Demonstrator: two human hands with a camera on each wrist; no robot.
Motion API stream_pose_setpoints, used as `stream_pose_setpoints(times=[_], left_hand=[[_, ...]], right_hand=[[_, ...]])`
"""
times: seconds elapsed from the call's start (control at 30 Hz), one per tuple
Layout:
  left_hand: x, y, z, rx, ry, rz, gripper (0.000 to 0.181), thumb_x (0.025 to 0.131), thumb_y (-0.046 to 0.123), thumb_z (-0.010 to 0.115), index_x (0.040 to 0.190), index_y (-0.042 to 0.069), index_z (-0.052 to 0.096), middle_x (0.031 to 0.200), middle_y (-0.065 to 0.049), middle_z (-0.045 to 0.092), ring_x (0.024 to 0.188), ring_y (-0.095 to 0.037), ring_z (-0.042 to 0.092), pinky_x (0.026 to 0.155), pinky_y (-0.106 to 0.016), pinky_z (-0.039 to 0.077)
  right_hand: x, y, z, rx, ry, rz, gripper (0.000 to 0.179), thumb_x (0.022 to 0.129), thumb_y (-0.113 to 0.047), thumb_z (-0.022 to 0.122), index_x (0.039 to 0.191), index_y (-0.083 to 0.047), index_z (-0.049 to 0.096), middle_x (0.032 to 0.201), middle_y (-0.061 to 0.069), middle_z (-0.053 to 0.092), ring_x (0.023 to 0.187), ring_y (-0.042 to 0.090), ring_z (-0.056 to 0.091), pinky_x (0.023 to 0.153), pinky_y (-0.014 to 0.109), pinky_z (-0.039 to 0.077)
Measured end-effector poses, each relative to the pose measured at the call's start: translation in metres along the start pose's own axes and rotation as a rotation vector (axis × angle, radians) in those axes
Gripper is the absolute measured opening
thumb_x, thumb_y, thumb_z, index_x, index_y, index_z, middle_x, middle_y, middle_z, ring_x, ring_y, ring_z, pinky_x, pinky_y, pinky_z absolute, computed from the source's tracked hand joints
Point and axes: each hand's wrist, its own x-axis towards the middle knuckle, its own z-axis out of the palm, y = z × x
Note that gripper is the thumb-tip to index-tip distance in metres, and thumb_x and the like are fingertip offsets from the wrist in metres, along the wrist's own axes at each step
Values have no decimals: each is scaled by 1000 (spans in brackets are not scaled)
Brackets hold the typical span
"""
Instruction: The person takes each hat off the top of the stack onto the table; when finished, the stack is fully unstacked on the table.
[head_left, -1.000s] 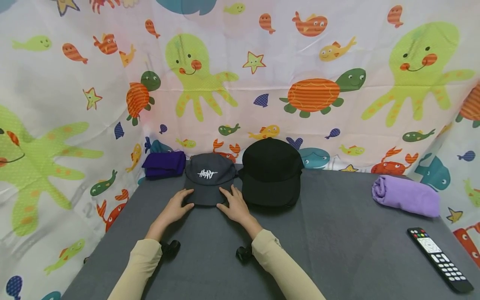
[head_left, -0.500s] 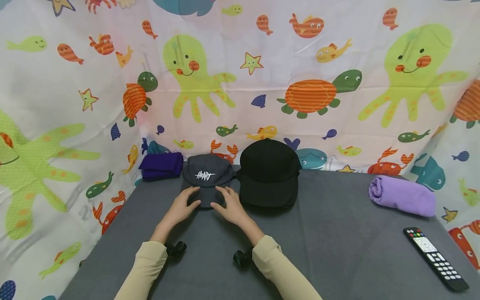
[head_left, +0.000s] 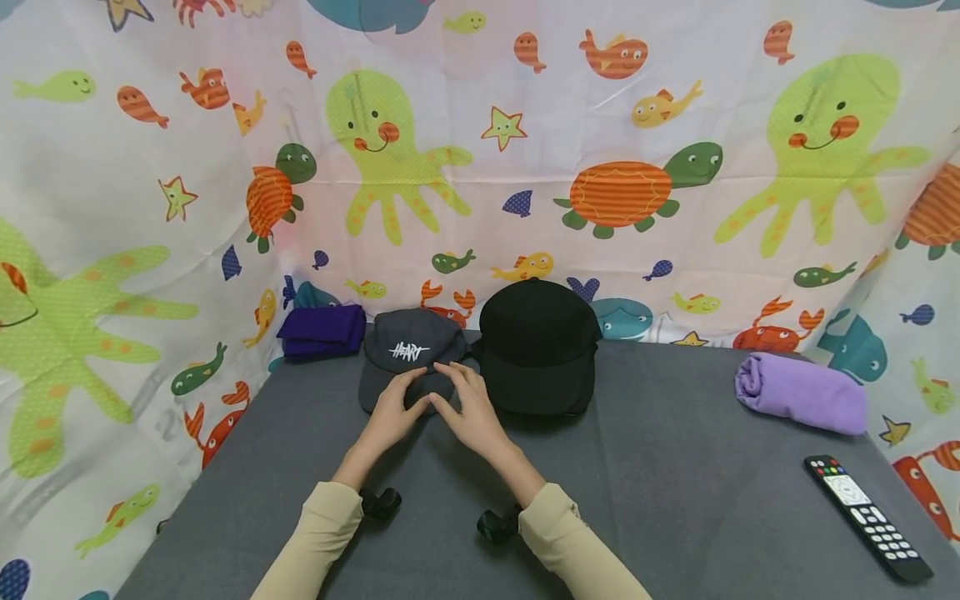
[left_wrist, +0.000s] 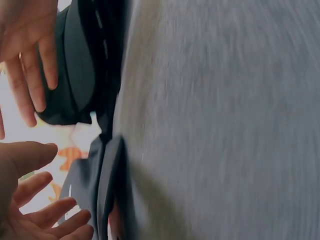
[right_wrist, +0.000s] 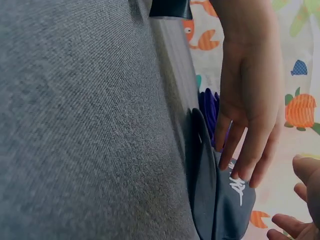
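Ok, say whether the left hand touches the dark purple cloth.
Apart: in the head view, the grey cap shows between left hand and dark purple cloth.

We hold our left hand (head_left: 392,412) and right hand (head_left: 474,412) near each other, fingers (right_wrist: 254,145) gently bent and spread, thumbs (head_left: 445,407) pointing inward. Our sleeved arms (head_left: 577,537) reach forward, slanting in toward each other.

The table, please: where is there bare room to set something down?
Widest is the patch between black cap and remote; a smaller one between left sleeve and curtain. The back left is crowded: purple cloth, grey cap and black cap in a row, left hand and right hand in front.
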Motion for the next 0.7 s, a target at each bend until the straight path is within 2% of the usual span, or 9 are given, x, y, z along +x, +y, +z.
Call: stream_pose_setpoints(times=[0.33,0.5,0.7], left_hand=[[5,17,28,-66,73,64,47,87,12,65,131,5,50,129,-16,51,118,-33,48,97,-49,39],[9,29,39,-99,69,60,48,88,14,65,132,6,49,130,-16,49,117,-34,48,95,-51,40],[16,42,51,-115,54,68,48,88,16,64,133,6,48,129,-16,50,115,-35,49,93,-49,42]], right_hand=[[-5,4,-17,29,72,-25,47,94,-31,54,138,-17,44,139,17,39,123,32,38,94,50,40],[-5,12,-29,17,148,-21,45,94,-32,55,135,-18,47,136,14,42,115,30,42,89,47,41],[-6,22,-47,20,210,5,43,93,-30,56,134,-19,49,135,10,44,114,28,42,93,47,38]])
